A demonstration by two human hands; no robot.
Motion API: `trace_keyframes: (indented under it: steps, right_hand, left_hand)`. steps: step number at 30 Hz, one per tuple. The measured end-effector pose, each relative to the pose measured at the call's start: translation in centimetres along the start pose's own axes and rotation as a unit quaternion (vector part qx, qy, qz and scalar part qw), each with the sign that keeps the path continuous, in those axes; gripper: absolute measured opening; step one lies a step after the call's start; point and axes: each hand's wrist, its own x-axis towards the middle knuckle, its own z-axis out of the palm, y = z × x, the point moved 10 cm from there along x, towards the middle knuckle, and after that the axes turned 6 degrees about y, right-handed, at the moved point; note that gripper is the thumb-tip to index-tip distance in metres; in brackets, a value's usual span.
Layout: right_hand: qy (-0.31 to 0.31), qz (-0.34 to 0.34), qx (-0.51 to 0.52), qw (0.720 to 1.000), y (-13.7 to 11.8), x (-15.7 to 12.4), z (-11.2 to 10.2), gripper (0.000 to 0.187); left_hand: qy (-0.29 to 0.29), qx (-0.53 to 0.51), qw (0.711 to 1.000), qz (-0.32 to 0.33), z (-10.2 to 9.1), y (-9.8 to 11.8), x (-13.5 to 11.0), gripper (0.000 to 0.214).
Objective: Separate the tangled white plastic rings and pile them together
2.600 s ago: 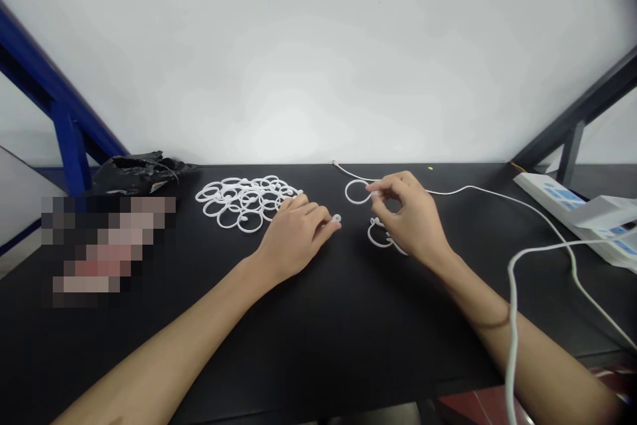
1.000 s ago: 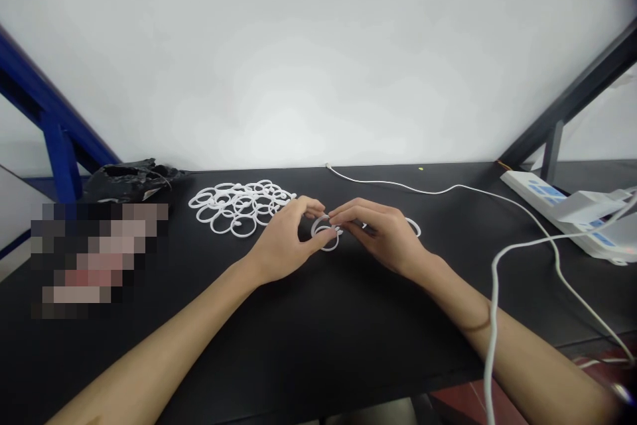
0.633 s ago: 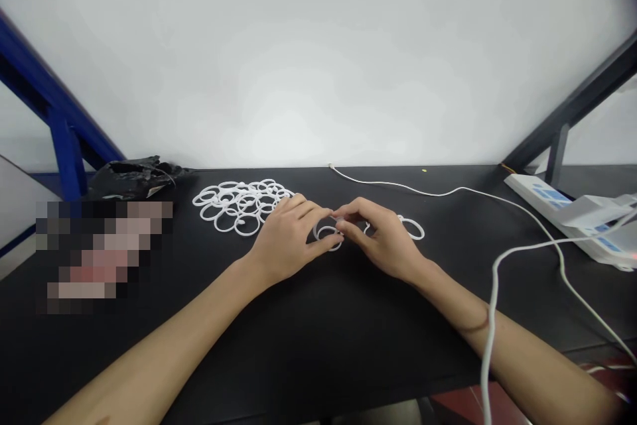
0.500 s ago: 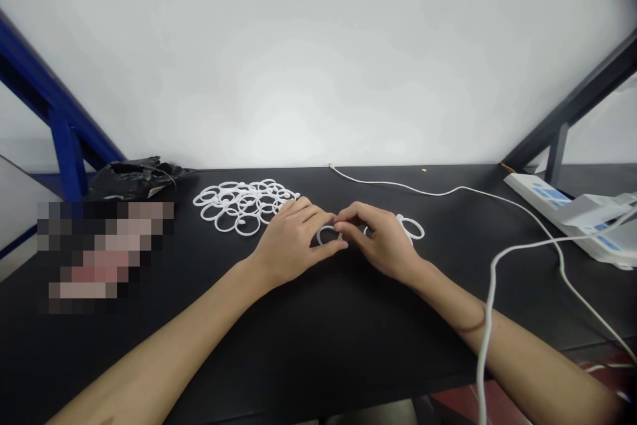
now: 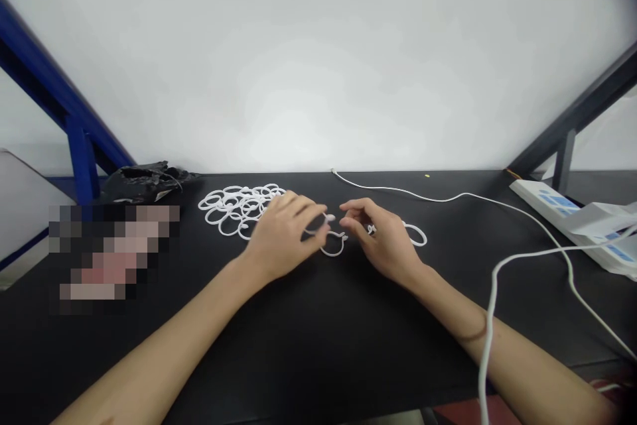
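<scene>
My left hand and my right hand meet over the middle of the black table. Both pinch a white plastic ring that hangs between their fingertips just above the tabletop. A heap of several white rings lies behind my left hand. A short chain of joined white rings trails to the right from under my right hand.
A white cable runs across the back of the table toward a white power strip at the right. Another white cable loops over my right forearm. A crumpled black bag sits at the back left beside a blue frame.
My right hand came left from the ring chain to meet my left hand, and both took hold of one ring. The ring now sits slightly lower between the fingertips.
</scene>
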Motion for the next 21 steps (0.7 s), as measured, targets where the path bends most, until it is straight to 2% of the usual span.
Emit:
trace_keyframes:
  steps: [2,5,8,10,13,15,21]
  right_hand:
    - [0.006,0.000,-0.017,1.000,0.4,0.1,-0.2,0.012]
    - [-0.002,-0.013,-0.040,0.999,0.6,0.2,-0.1,0.009]
    - [-0.020,-0.027,-0.060,0.998,0.5,0.1,0.2,0.007]
    - [-0.028,-0.032,-0.072,0.996,0.4,0.0,0.4,0.007]
    - [-0.034,-0.030,-0.083,0.996,0.6,-0.1,0.4,0.007]
    - [-0.037,-0.031,-0.085,0.995,0.6,-0.1,0.5,0.008]
    - [-0.054,-0.034,-0.081,0.995,0.6,-0.1,0.8,0.008]
  left_hand:
    - [0.013,0.064,0.997,-0.042,-1.2,-2.7,0.1,0.032]
    - [0.006,0.140,0.975,-0.170,-3.5,-9.1,0.0,0.043]
    - [-0.071,0.158,0.943,-0.284,-4.4,-15.1,0.0,0.048]
    - [-0.124,0.136,0.929,-0.322,-4.1,-17.8,0.3,0.049]
    - [-0.215,0.104,0.909,-0.342,-2.4,-20.0,0.4,0.049]
    - [-0.248,0.092,0.903,-0.340,-1.3,-20.6,0.2,0.048]
    - [-0.265,0.074,0.899,-0.340,-0.1,-21.4,-0.8,0.045]
